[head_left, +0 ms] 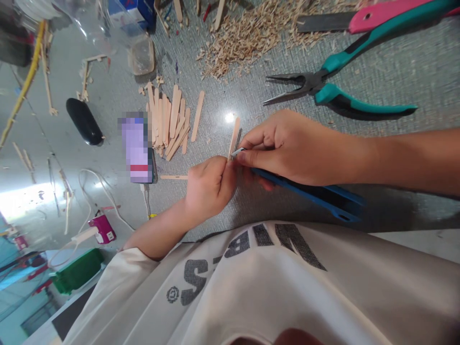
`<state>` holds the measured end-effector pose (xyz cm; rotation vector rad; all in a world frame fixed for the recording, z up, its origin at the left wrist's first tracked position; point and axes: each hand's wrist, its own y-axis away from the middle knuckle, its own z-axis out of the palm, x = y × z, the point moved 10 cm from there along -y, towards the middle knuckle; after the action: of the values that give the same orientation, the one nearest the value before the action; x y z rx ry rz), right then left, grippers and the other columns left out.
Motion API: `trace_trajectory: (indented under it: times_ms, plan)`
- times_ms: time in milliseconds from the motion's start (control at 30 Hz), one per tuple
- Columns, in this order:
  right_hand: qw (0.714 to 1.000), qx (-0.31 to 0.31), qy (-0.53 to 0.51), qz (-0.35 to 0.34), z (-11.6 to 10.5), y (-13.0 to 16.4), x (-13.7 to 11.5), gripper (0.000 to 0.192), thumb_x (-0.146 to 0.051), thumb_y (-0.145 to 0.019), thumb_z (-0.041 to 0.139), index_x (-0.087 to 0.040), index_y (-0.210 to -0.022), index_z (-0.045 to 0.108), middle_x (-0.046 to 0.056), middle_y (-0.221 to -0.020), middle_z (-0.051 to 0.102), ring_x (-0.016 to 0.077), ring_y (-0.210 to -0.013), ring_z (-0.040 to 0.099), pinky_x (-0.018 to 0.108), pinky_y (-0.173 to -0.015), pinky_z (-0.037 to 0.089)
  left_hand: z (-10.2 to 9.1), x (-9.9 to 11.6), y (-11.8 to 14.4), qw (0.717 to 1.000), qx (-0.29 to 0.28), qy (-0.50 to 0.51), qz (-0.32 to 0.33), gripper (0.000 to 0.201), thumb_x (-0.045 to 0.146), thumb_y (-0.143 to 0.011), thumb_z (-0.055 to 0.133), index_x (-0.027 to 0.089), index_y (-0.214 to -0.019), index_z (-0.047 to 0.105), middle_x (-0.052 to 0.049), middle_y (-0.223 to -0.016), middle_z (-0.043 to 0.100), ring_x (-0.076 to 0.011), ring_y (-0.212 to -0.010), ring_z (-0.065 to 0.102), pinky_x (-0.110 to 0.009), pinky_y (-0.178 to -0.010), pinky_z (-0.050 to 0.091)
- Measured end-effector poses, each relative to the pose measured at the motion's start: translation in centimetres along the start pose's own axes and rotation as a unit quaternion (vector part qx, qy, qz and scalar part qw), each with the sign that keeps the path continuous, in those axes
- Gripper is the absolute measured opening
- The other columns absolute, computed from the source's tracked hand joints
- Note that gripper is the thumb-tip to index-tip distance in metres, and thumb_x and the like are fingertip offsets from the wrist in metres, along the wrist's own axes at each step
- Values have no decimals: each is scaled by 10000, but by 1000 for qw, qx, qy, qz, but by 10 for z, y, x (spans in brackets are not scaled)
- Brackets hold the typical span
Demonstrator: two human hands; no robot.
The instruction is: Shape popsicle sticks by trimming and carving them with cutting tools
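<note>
Pinched in my left hand [210,187] is a wooden popsicle stick [235,134], its free end pointing away from me. My right hand [287,148] is closed around a blue utility knife [312,191], whose handle runs out below the palm toward the right. The knife's short blade [237,152] meets the stick just above my left fingertips; how deep it cuts is too small to tell. Another stick [174,177] lies beside my left hand, partly hidden by it. Beyond the left hand is a heap of popsicle sticks [167,120], with a single stick [198,116] alongside.
Wood shavings [247,36] are piled at the back. Open pliers [316,84] with teal handles lie at the right, near a pink-handled tool [359,19]. Left of the heap are a phone [136,148] on a cable and a black case [84,121]. A magenta charger [102,229] sits lower left.
</note>
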<state>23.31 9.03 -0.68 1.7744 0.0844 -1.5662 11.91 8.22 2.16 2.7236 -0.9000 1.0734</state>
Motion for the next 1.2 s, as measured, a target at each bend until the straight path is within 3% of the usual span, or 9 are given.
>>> trace_trajectory:
  times_ms: [133,267,500,833,1200]
  plan:
    - [1000,10,-12,-6,-1,-2,3,431,-272,-1034,689,-167,-616,685,-19,-519,630,52,-473,536,194,-485,383,-1,-2,0,999,11,30,-14,420,286,-1122,489,206,-710,488,13,-596,567,-90,-525,465,-273,-546,319]
    - [1000,3,-30,-6,0,-7,6,417,-329,-1033,724,-153,-655,714,-17,-498,613,48,-441,509,194,-456,351,3,-12,-2,990,-9,123,-65,482,351,-1150,477,203,-693,513,27,-563,557,-85,-507,465,-258,-544,361]
    - [999,-4,-38,26,-1,-11,11,328,-266,-1053,694,-124,-770,779,-46,-551,639,26,-470,554,180,-508,340,9,-24,-1,968,-27,217,-122,548,509,-1152,474,205,-710,582,4,-607,658,-95,-513,552,-251,-551,460]
    - [999,-11,-41,-5,1,-10,5,335,-139,-1050,598,-140,-773,786,-55,-679,749,20,-502,594,185,-540,395,14,-27,1,950,-29,277,-144,525,529,-1138,520,205,-735,610,10,-609,662,-91,-502,593,-234,-527,494]
    - [999,11,-43,-13,1,-7,-6,330,-53,-1042,569,-141,-752,700,-53,-537,623,32,-455,539,165,-453,358,1,-20,-1,973,26,195,-122,537,451,-1133,537,188,-672,620,9,-582,666,-80,-510,573,-221,-530,442]
